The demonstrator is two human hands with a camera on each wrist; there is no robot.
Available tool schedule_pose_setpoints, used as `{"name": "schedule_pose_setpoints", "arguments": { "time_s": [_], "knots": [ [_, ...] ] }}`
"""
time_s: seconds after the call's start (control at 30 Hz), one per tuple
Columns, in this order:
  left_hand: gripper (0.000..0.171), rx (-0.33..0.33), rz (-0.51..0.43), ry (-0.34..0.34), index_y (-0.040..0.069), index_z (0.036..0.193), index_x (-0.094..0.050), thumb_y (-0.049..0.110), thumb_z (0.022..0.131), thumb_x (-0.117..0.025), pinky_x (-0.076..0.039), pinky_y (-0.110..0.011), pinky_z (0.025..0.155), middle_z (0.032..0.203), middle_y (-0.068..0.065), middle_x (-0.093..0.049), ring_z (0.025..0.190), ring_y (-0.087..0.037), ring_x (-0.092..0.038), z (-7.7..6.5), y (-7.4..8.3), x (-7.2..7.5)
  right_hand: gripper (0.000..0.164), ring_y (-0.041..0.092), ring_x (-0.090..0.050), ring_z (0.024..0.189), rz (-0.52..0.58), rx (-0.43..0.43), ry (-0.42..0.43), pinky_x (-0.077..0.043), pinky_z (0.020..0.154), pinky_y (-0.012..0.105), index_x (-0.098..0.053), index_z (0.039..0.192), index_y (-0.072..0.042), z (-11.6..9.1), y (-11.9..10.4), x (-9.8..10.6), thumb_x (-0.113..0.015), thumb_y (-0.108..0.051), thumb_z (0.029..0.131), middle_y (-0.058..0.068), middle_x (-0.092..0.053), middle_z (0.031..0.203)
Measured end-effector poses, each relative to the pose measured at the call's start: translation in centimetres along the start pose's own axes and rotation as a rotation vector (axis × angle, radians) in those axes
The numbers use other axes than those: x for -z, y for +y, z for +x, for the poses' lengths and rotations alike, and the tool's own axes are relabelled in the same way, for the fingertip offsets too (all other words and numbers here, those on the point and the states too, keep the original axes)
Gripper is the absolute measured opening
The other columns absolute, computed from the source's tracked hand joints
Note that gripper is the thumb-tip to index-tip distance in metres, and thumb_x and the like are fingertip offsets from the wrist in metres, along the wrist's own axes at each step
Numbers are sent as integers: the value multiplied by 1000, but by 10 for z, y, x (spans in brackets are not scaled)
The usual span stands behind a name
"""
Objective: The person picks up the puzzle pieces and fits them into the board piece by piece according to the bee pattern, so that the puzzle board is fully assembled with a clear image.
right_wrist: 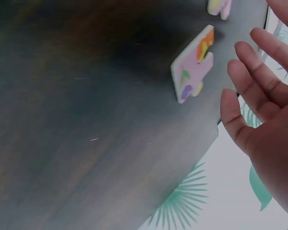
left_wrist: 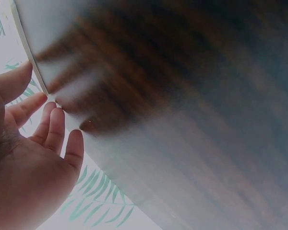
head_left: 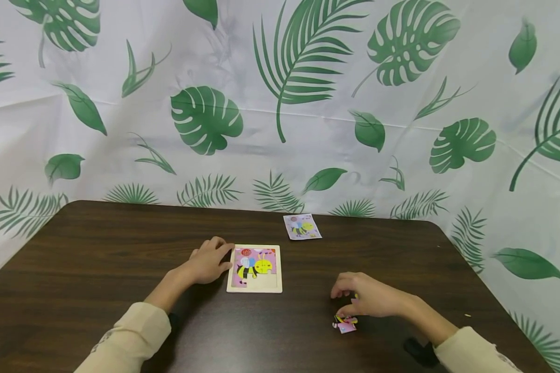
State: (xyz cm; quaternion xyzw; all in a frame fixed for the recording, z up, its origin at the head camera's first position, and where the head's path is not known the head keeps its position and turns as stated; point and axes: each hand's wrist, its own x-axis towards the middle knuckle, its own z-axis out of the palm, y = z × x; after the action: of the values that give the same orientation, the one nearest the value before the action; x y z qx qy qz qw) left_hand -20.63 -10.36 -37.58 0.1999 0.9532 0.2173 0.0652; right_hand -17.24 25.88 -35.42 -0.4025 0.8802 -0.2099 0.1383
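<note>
A square wooden puzzle board (head_left: 264, 284) lies on the table, partly filled with pieces that form a yellow bee on pink; its lower right part is bare. My left hand (head_left: 211, 262) rests at the board's left edge. In the left wrist view, thumb and index finger (left_wrist: 26, 106) touch the pale rim. My right hand (head_left: 371, 295) hovers with loosely bent fingers over loose puzzle pieces (head_left: 347, 327). One pink puzzle piece (right_wrist: 194, 67) lies below its fingertips, apart from them; another piece (right_wrist: 219, 8) is cut off at the top of the right wrist view.
A printed picture card (head_left: 302, 227) of the same bee lies near the far edge of the dark wooden table (head_left: 135, 233). Behind the table hangs a white cloth (head_left: 322, 155) with green leaves. A dark object (head_left: 421, 352) sits under the right wrist.
</note>
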Motion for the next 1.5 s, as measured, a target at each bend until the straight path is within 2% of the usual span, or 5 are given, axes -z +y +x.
{"name": "schedule_pose_setpoints", "arguments": {
  "time_s": [0.13, 0.4, 0.7, 0.93, 1.5],
  "knots": [
    [41, -3, -1, 1, 2, 129, -48, 16, 91, -56, -32, -54, 84, 124, -21, -40, 115, -38, -37, 0, -1, -1, 18, 9, -49, 87, -35, -10, -1, -43, 74, 29, -63, 93, -16, -9, 0, -3, -72, -24, 79, -11, -52, 96],
    [42, -8, -7, -2, 3, 130, -48, 17, 91, -56, -32, -54, 85, 124, -21, -40, 115, -38, -38, -1, 0, 1, 25, 7, -38, 88, -67, -43, 24, -27, 72, 31, -61, 90, -22, -19, 1, -9, -71, -40, 76, -17, -48, 96],
    [43, -43, -2, 30, 3, 130, -47, 24, 92, -55, -33, -53, 83, 123, -20, -40, 114, -37, -37, 6, -12, -9, 30, 9, -38, 96, -80, -38, 31, -26, 73, 33, -58, 93, -23, -22, 1, -12, -74, -39, 73, -16, -45, 100],
    [42, -3, 1, 3, 4, 129, -49, 18, 91, -57, -33, -55, 84, 125, -20, -40, 115, -38, -37, 1, -1, -1, 27, 11, -37, 97, -81, -44, 22, -25, 72, 35, -56, 89, -25, -22, 0, -13, -73, -39, 74, -15, -44, 100],
    [41, 0, 4, 1, 2, 129, -49, 16, 91, -56, -33, -54, 84, 124, -21, -40, 115, -38, -37, -2, 2, 1, 19, 10, -39, 96, -135, 15, 69, -24, 71, 33, -55, 86, -27, -23, 2, -15, -67, -39, 80, -14, -45, 100]
  ]
}}
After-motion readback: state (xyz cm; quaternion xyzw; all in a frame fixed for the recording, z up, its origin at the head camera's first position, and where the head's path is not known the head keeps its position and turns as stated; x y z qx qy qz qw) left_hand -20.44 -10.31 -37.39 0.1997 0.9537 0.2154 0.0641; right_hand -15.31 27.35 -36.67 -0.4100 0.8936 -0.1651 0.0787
